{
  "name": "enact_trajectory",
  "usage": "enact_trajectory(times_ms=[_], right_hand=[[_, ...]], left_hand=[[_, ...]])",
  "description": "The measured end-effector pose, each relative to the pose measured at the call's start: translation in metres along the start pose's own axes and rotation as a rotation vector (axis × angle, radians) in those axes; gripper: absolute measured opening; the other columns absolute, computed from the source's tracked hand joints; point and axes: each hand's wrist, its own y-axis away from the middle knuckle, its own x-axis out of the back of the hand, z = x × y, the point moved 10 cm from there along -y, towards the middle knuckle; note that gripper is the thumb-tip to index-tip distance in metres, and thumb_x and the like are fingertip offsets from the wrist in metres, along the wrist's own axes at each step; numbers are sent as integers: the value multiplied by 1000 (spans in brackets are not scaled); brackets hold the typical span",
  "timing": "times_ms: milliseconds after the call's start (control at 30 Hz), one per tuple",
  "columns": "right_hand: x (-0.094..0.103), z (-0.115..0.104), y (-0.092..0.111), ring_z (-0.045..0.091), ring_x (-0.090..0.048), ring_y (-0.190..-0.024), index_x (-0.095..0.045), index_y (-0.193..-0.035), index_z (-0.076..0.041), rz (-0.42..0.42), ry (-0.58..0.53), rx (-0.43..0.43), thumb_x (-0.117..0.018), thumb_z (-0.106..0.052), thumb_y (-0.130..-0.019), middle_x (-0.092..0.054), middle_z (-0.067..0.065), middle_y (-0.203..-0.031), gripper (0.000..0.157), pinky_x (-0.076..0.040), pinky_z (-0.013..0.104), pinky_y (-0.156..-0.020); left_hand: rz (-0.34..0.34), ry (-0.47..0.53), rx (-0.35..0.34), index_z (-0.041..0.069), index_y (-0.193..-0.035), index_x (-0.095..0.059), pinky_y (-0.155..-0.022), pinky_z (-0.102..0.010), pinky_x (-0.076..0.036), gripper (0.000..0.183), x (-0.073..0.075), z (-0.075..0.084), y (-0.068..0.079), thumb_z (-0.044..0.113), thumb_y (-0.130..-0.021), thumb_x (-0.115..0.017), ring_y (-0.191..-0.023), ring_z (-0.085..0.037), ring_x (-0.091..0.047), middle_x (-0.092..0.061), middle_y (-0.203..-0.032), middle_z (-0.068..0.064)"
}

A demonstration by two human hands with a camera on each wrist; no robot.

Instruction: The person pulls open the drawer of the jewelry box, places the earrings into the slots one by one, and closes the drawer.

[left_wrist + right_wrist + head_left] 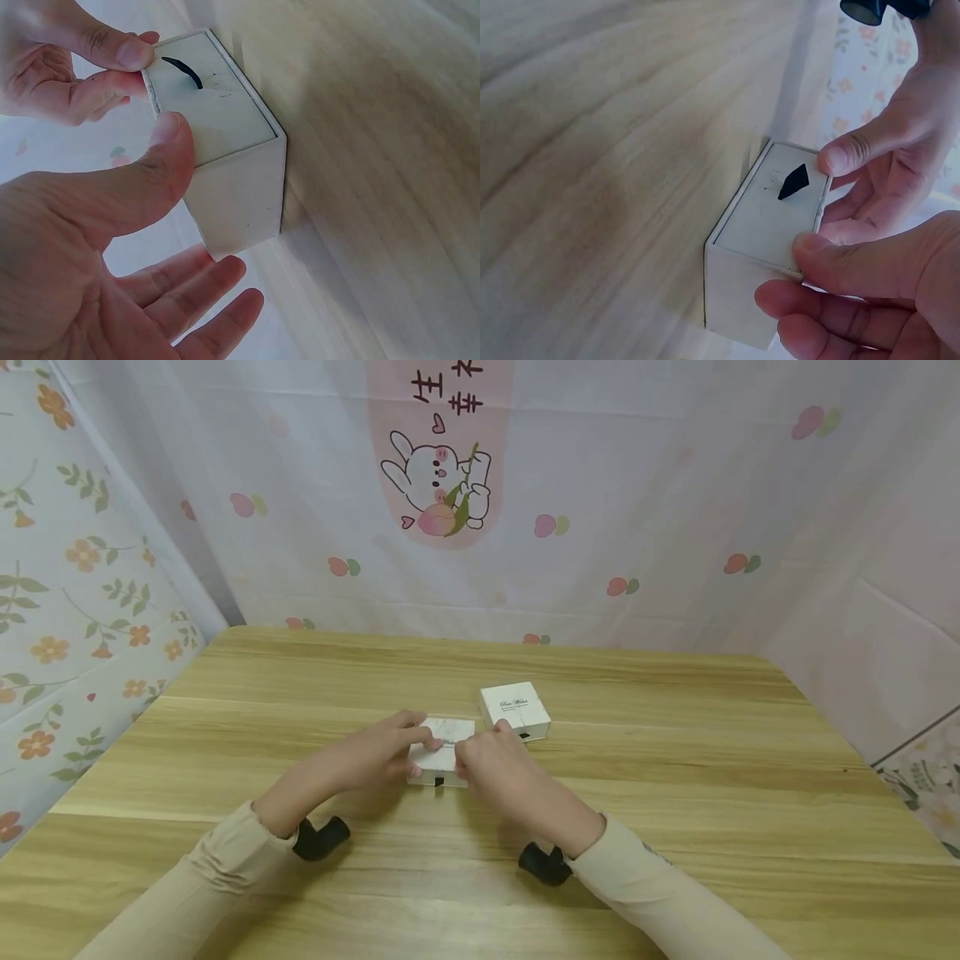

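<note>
A small white box (450,727) with dark script on its lid sits on the table, gripped from both sides. My left hand (375,752) holds its left end, with a finger on the lid and the thumb at the front top edge. At the right end my right hand (498,768) pinches the box, thumb at the front top edge and other fingers bent beside the end wall. A black ribbon tab (795,181) sticks out of the box's front face. Behind and to the right stands a second white box (517,703), also with script on its lid and a black tab.
The boxes stand on a wood-grain table (675,777). Behind it hangs a white cloth (637,485) with a rabbit print, and a floral cloth (75,610) hangs at left. Black wrist mounts (322,839) jut from beneath both wrists.
</note>
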Motion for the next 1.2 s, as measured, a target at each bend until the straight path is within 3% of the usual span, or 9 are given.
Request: enact_trajectory(times_ms=[233, 433, 1200], right_hand=[[-1, 7, -5, 10, -60, -68, -68, -76, -11, -21, -89, -23, -69, -13, -83, -68, -4, -73, 7, -33, 28, -69], [1, 10, -8, 12, -60, -69, -67, -74, -11, -2, -123, -15, -69, -7, -80, -67, -3, -72, 7, -34, 29, -70], [-3, 16, -16, 11, -61, -70, -69, -79, -11, -29, -77, -65, -68, -5, -81, -69, -3, -76, 7, -36, 31, -74]], left_hand=[[-4, 8, -2, 11, -110, -60, -89, -45, -47, 26, 1, -4, -4, 16, -85, -66, -110, -37, -54, -44, -132, -27], [-4, 19, -9, 10, -109, -60, -91, -47, -45, 25, 2, -7, -7, 15, -85, -66, -116, -40, -51, -43, -132, -29], [-63, 55, 48, 9, -114, -59, -97, -50, -40, 28, 0, -19, -16, 15, -87, -63, -128, -43, -39, -34, -141, -30]])
